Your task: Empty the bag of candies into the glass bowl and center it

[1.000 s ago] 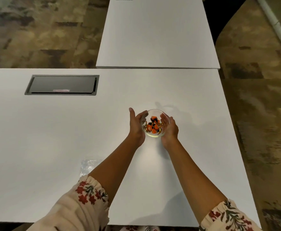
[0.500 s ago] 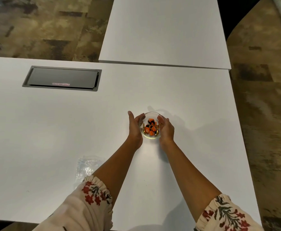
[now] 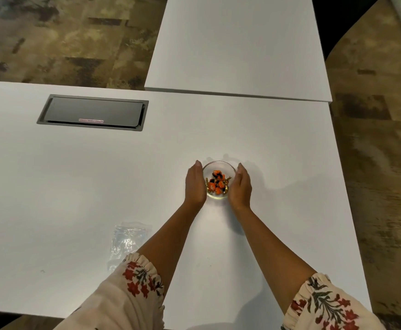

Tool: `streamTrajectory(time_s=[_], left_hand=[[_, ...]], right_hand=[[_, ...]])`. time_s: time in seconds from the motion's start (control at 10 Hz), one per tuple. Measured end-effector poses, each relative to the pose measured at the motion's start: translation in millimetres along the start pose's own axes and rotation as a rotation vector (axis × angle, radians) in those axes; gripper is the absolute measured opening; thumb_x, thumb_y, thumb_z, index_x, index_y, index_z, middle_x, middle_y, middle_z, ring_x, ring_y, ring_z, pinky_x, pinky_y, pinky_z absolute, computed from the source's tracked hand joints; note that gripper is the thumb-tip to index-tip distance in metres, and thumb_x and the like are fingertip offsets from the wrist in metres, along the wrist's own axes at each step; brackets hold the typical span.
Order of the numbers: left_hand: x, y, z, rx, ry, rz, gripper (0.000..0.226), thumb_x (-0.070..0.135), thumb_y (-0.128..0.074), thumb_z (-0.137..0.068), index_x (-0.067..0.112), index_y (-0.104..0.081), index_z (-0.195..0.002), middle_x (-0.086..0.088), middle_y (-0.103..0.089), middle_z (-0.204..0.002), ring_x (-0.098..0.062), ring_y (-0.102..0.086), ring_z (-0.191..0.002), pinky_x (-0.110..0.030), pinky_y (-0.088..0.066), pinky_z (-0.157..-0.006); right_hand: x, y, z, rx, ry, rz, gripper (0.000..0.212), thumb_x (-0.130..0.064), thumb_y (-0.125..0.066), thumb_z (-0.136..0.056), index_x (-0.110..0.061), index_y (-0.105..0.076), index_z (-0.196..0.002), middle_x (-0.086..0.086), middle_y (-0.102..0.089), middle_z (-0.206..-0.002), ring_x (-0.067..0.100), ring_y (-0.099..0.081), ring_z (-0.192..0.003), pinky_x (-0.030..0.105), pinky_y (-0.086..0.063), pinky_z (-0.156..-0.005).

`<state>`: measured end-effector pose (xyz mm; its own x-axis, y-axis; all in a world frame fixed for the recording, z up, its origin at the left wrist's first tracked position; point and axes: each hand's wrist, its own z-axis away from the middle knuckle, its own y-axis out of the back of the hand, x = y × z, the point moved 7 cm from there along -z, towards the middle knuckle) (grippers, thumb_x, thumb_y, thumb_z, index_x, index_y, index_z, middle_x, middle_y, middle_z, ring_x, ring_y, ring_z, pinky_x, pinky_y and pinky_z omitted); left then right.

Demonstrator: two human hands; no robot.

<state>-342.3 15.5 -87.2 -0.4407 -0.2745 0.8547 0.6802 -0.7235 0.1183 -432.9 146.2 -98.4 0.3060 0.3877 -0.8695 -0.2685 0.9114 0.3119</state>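
A small glass bowl stands on the white table, right of its middle. Several orange, black and gold wrapped candies lie inside it. My left hand presses flat against the bowl's left side, fingers straight and together. My right hand does the same on the right side, so the bowl sits clamped between both palms. The empty clear plastic bag lies crumpled on the table near my left sleeve, partly hidden by it.
A grey recessed hatch is set into the table at the back left. A second white table butts against the far edge. The table's right edge runs close to my right arm, with patterned floor beyond.
My fingers have straightened from a curled cupping grip to flat palms on both sides of the bowl. The bowl looks to be in much the same spot on the table.
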Motion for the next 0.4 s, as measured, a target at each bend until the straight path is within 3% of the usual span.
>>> streamTrajectory(time_s=[0.1,0.2,0.4], left_hand=[[11,8,4,0.066,-0.198,-0.34,0.06,0.048,-0.026,-0.107,0.012,-0.041,-0.152,-0.004,-0.042,-0.159,-0.025,-0.029,-0.153,-0.042,-0.023,-0.125],[24,21,12,0.085,-0.422,-0.699,0.061,0.044,-0.029,-0.107,0.013,-0.027,-0.159,-0.005,-0.026,-0.168,-0.022,-0.01,-0.159,-0.041,-0.006,-0.129],[60,16,43,0.052,-0.906,-1.101,0.066,0.049,-0.025,-0.105,0.018,-0.019,-0.162,-0.002,-0.013,-0.171,-0.021,0.0,-0.159,-0.045,-0.004,-0.129]], right_hand=[[-14,7,9,0.093,0.202,0.212,0.046,-0.028,-0.029,-0.107,-0.014,-0.037,-0.15,0.005,-0.041,-0.156,0.02,-0.035,-0.145,0.03,-0.03,-0.117],[-28,10,20,0.075,0.409,0.466,0.053,-0.034,-0.03,-0.106,-0.014,-0.027,-0.155,0.003,-0.029,-0.162,0.019,-0.021,-0.152,0.034,-0.018,-0.123],[-55,5,42,0.022,0.739,0.787,0.061,-0.04,-0.035,-0.104,-0.014,-0.018,-0.158,0.005,-0.016,-0.166,0.019,-0.009,-0.154,0.033,-0.004,-0.125]])
